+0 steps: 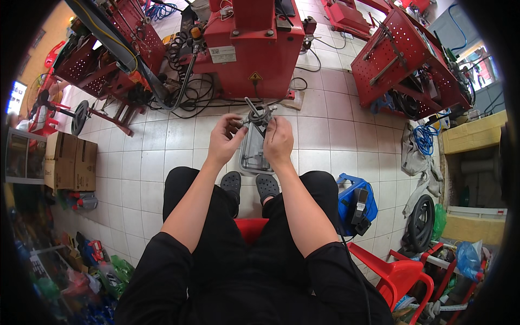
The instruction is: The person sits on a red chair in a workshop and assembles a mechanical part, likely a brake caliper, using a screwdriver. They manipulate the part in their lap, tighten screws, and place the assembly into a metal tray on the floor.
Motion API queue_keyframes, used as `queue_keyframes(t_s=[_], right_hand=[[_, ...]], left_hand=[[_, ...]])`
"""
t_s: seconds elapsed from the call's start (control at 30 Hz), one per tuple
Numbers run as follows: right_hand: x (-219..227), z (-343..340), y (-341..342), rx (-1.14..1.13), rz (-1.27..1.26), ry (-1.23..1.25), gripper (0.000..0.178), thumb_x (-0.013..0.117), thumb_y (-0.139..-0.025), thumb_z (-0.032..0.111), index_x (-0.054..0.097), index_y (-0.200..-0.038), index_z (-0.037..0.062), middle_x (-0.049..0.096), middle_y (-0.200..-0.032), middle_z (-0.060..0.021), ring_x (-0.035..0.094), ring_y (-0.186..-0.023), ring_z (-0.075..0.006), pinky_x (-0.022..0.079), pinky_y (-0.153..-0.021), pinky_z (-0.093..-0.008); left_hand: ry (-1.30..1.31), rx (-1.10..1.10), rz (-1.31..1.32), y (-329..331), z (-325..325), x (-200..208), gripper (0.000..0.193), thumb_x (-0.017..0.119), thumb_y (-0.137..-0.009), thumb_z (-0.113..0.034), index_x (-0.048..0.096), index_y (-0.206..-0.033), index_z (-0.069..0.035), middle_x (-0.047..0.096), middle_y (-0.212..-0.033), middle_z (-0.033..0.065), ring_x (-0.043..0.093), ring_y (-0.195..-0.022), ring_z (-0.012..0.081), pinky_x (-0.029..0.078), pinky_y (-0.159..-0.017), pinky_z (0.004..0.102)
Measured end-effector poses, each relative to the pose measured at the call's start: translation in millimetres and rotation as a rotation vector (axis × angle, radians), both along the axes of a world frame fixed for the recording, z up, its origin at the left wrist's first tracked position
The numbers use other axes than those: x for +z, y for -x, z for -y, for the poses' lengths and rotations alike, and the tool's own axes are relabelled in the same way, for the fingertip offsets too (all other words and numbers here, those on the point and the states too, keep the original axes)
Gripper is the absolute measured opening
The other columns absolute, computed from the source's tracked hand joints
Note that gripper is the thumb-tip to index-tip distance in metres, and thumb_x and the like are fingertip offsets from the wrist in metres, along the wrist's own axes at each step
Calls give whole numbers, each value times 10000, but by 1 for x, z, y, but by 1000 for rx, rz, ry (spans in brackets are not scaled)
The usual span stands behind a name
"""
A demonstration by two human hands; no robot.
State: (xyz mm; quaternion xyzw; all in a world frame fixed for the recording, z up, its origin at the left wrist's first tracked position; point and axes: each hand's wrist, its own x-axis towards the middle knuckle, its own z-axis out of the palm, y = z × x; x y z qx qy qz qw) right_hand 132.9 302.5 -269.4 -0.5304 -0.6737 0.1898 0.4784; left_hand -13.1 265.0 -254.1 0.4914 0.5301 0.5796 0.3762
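Metal part (260, 115): being held above the far end of the grey tray (255, 170), between the hands.
Right hand (278, 142): pinching, apparently, the part's right side.
Left hand (222, 142): curling loosely at its left side; whether fingertips are gripping, one cannot tell.
Tray: lying just beyond the dark shoes (231, 183).
Steadying: the right should be bearing the weight, the left working lightly.

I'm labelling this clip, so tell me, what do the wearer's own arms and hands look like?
The left hand and right hand are bare, with no gloves or watch visible. The left sleeve and right sleeve are black, ending near the elbows. A thin black cord shows against the right sleeve.
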Motion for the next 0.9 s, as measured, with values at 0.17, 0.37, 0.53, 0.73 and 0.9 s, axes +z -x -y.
queue_keyframes(t_s=[0.17, 0.37, 0.53, 0.73, 0.9], right_hand=[[0, 0, 2, -19, 5, -5, 193, 476, -924, 220, 545, -914, 41, 566, -807, -161, 532, -799, -365, 421, -664, -459], [0, 0, 2, -3, 13, -14, 196, 472, -924, 218, 544, -915, 36, 569, -809, -160, 531, -802, -366, 425, -670, -458], [1, 1, 1, 5, 44, -33, 194, 477, -916, 209, 541, -916, 27, 570, -821, -159, 527, -823, -366, 425, -678, -457], [3, 0, -1, 30, 66, -104, 180, 484, -897, 193, 531, -920, 21, 565, -850, -155, 521, -833, -368, 424, -684, -453], [6, 0, -4, 46, 81, -201, 184, 493, -883, 188, 525, -921, 10, 554, -858, -159, 513, -827, -368, 417, -686, -447]], left_hand=[[110, -76, 158, 10, 0, -12, 160, 582, -889, -70, 553, -1033, -5, 590, -827, 31, 531, -692, 67, 413, -598, 212], [62, -76, -46, 6, -1, -11, 178, 569, -894, -81, 542, -1050, -1, 583, -834, 29, 530, -686, 75, 430, -639, 219], [78, -136, 103, 6, -1, -11, 163, 553, -905, -104, 535, -1035, -8, 577, -829, 25, 537, -698, 86, 446, -695, 227], [29, -123, 55, 10, -1, -15, 143, 531, -921, -129, 539, -1014, -21, 577, -812, 22, 547, -714, 88, 416, -644, 226], [31, -117, 163, 3, 3, 1, 156, 545, -918, -158, 556, -950, -5, 592, -784, 17, 535, -719, 75, 416, -655, 215]])
